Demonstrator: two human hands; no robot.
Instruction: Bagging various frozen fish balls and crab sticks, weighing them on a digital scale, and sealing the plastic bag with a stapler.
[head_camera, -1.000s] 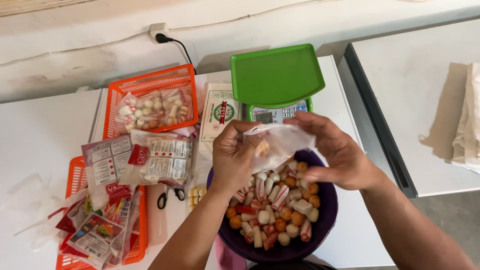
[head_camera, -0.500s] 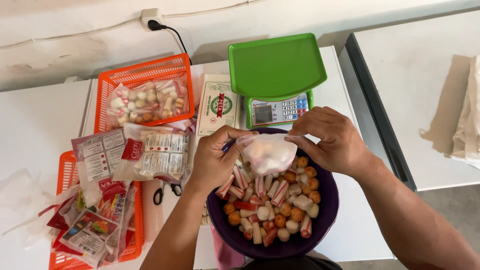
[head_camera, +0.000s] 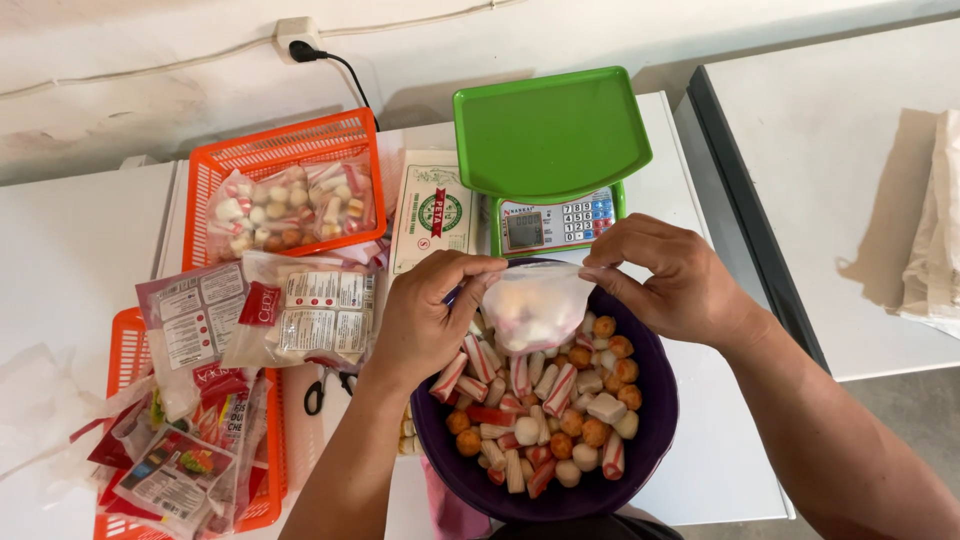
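My left hand (head_camera: 432, 315) and my right hand (head_camera: 672, 278) each pinch one side of the mouth of a small clear plastic bag (head_camera: 535, 305). The bag hangs between them with a few pale and pink food pieces inside, just above a purple bowl (head_camera: 655, 445). Inside the bowl lie several mixed pieces (head_camera: 545, 420): red-and-white sticks, round orange balls and white chunks. Behind the bowl stands a kitchen scale with a green tray (head_camera: 548, 132).
An orange basket (head_camera: 285, 150) at the back left holds a filled bag of mixed pieces. Flat packets (head_camera: 300, 315) and empty wrappers (head_camera: 180, 460) cover a second orange basket at the left. Scissors (head_camera: 325, 388) lie beside the bowl. A cloth (head_camera: 935, 230) lies on the right table.
The bag has dropped from a crumpled bundle above the bowl to hanging open-mouthed between both hands, now with food pieces in it. My hands have moved slightly apart.
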